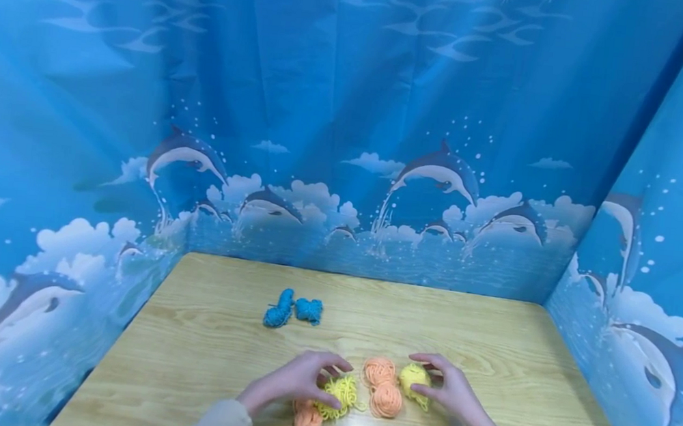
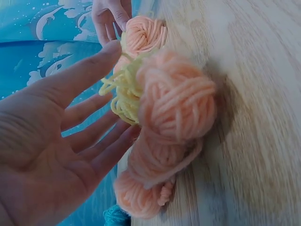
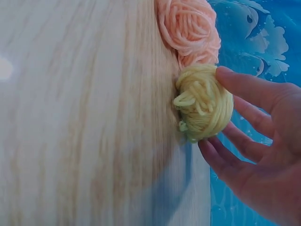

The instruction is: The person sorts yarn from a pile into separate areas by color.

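My left hand (image 1: 307, 379) spreads its thumb and fingers around a loose, loopy bundle of yellow yarn (image 1: 339, 398); the left wrist view shows the fingers fairly straight. Against that bundle lies a peach yarn bundle (image 1: 307, 418), partly under the hand, seen large in the left wrist view (image 2: 176, 101). My right hand (image 1: 449, 390) holds a rounder yellow yarn ball (image 3: 207, 103) between thumb and fingertips. Between the two hands sits a two-lobed peach yarn bundle (image 1: 386, 400), touching or nearly touching the yellow ball.
Farther back on the wooden table (image 1: 212, 338) lie two blue yarn bundles, a longer one (image 1: 279, 310) and a shorter one (image 1: 309, 311). A blue curtain (image 1: 349, 138) printed with dolphins stands behind the table and along its sides.
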A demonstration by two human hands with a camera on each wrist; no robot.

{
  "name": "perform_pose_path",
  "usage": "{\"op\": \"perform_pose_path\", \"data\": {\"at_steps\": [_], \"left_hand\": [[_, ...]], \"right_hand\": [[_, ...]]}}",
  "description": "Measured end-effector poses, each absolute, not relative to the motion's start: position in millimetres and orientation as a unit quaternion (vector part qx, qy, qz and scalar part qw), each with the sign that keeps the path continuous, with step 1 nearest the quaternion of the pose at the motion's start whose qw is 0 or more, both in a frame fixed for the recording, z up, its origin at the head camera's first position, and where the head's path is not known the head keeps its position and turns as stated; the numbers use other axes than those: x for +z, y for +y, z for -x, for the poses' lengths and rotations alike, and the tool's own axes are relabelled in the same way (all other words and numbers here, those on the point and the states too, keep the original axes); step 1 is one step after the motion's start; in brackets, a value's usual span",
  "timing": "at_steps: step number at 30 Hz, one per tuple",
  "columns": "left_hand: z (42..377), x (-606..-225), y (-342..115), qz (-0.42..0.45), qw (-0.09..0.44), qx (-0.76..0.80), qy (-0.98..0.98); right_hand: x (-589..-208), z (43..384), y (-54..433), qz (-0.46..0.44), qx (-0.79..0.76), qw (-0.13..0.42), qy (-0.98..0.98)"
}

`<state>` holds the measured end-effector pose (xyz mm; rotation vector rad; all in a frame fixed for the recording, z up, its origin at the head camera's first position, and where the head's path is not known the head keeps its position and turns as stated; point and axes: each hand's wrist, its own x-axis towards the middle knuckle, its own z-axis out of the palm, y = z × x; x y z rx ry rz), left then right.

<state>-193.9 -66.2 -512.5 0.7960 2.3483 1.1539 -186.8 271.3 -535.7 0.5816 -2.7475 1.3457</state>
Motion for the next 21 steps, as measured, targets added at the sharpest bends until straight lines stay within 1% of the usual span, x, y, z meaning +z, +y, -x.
{"op": "perform_pose_path", "data": {"at_steps": [10, 17, 21], "left_hand": [[197.4, -515.2, -65.7, -0.298, 0.217, 0.372, 0.852], [197.1, -515.4, -63.9, -0.325, 0.195, 0.341, 0.860], [196.3, -513.7, -61.2, -0.325, 0.186, 0.331, 0.866]], "right_hand": [[-537.3, 186.7, 272.5, -0.178, 0.432, 0.011, -0.884], [-538.9, 186.5, 273.5, -0.178, 0.431, 0.008, -0.884], [-540.9, 187.6, 274.2, -0.171, 0.429, 0.004, -0.887]]}}
